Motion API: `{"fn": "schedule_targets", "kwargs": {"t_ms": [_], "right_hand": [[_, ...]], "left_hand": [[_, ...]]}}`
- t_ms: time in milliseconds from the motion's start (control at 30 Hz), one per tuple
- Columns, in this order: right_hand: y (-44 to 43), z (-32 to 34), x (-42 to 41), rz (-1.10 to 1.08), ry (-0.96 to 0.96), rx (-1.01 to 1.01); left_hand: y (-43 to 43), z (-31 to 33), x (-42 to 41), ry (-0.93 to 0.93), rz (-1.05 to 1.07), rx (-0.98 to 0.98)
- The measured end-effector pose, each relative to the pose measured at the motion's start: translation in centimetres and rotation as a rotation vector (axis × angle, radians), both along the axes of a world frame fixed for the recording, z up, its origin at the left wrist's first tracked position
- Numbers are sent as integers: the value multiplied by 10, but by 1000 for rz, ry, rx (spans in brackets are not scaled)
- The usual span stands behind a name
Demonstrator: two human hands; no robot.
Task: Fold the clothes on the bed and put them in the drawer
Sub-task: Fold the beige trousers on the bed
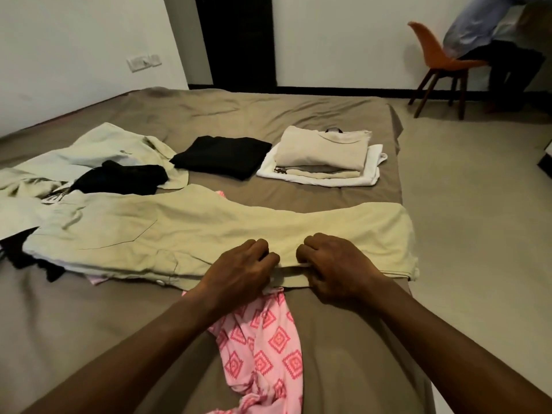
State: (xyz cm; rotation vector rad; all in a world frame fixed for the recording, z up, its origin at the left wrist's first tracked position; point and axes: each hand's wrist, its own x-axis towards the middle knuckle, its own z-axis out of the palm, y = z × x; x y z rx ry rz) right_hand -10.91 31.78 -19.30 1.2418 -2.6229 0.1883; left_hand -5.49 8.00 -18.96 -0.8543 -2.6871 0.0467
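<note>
Pale khaki trousers (191, 231) lie stretched sideways across the brown bed (74, 318). My left hand (239, 270) and my right hand (334, 264) pinch the trousers' near edge, close together, fingers curled on the cloth. A pink patterned garment (263, 339) lies partly under the trousers and runs toward me. Further back sit a folded black garment (224, 156) and a stack of folded beige and white clothes (322, 156). At the left lie an unfolded pale garment (89, 153) and a crumpled black one (119, 179). No drawer is in view.
The bed's right edge drops to a grey floor (478, 234). An orange chair (439, 64) with a seated person (493, 34) stands at the back right. A dark doorway (236, 40) is behind the bed, and a white wall (74, 55) runs along its left side.
</note>
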Motion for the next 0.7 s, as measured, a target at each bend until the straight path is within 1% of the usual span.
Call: {"fn": "schedule_targets", "kwargs": {"t_ms": [67,133,167,267,333,367,400,500,533,633,700], "right_hand": [[1,5,5,17,-10,-9],[-3,2,10,7,-34,-51],[-7,-3,12,-20,-35,-85],[-30,-16,7,-122,18,-177],[-46,-16,1,-161,-3,-240],[-54,-18,-5,-180,-37,-230],[-59,-19,-7,-197,-83,-178],[-66,-40,-5,-189,-213,35],[-67,-49,-3,-174,-244,76],[-59,-60,4,-164,-267,121],[-55,-60,11,-150,-277,156]], "left_hand": [[-4,6,4,-133,-46,27],[-9,9,4,-323,-2,106],[-10,9,-2,-326,27,189],[-20,5,-46,-148,173,389],[-27,2,-85,-145,294,455],[-31,-2,-109,-173,365,428],[-35,-4,-128,-200,433,357],[-45,-24,-163,-279,558,121],[-48,-34,-170,-286,557,110],[-53,-57,-180,-153,502,287],[-55,-65,-181,-86,498,335]]}}
